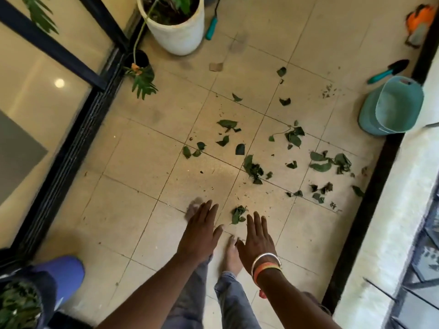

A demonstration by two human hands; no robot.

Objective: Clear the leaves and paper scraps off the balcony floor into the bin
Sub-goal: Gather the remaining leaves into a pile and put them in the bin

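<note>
Head view — left grip (pixel 200 233) and right grip (pixel 257 241) both spread, fingers straight — flanking a leaf clump (pixel 238 214) on the tiled floor (pixel 142 162).

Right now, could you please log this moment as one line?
left hand: open, empty | right hand: open, empty | leaves: scattered on floor | clump: near hands | teal bin: far right

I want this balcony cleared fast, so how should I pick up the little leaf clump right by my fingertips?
Take the leaf clump across its bunched middle, coming down from above with the right hand, which lies nearest. The leaves are crumpled into a small raised heap on flat tile, so fingers can probably close round its sides.
</note>
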